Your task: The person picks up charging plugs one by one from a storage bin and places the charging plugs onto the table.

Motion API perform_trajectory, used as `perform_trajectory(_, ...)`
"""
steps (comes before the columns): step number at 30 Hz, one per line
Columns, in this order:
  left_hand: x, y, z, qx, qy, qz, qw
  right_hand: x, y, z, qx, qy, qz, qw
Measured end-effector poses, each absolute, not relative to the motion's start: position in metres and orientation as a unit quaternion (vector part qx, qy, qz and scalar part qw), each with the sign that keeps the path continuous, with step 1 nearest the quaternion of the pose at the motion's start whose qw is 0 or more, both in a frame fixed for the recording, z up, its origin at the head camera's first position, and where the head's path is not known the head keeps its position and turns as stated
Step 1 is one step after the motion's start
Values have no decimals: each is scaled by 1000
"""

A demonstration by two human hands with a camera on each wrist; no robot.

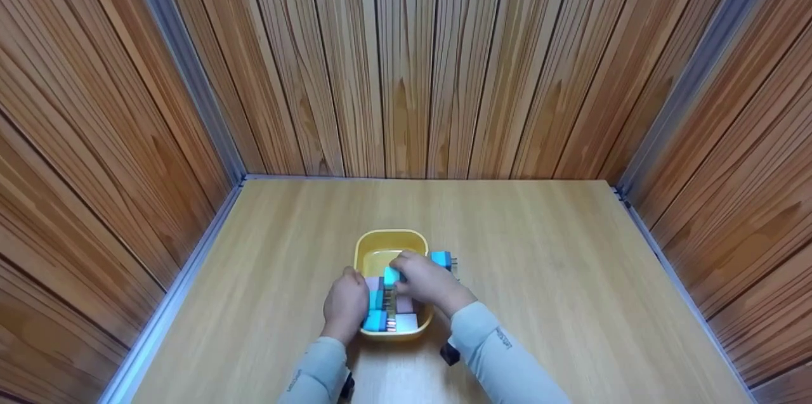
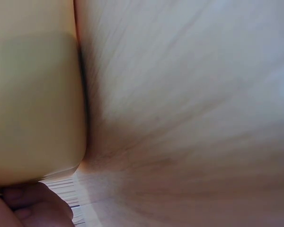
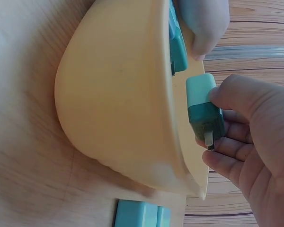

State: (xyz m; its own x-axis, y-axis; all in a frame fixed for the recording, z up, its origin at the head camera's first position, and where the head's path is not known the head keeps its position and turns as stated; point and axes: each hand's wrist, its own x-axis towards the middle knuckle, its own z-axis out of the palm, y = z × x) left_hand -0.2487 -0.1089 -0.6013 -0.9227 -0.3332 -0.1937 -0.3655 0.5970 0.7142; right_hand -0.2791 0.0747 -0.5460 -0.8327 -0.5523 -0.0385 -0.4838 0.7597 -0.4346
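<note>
A yellow plastic basin (image 1: 388, 234) stands on the table with several plug-in chargers inside, some turquoise (image 1: 374, 321), some pale pink or white (image 1: 406, 323). My left hand (image 1: 346, 306) grips the basin's left rim; in the left wrist view only some curled fingers (image 2: 40, 208) show beside the basin wall (image 2: 33, 109). With thumb and fingers my right hand (image 3: 255, 127) pinches a turquoise charger (image 3: 203, 104) with metal prongs, just above the basin's opening. Another turquoise charger (image 1: 441, 259) lies on the table, right of the basin.
The wooden table (image 1: 539, 252) is bounded by a plank back wall (image 1: 406, 74) and plank side walls, with metal strips (image 1: 184, 61) along the corners. Dark wrist devices (image 1: 450, 354) hang beneath the sleeves.
</note>
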Motion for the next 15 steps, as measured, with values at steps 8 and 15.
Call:
perform_trajectory(8,-248,-108,-601,-198,886,419,30,-274,78,-542,-265,933,-225,97)
perform_trajectory(15,-249,-108,-602,-205,888,411,33,-269,83,-541,-251,931,-246,103)
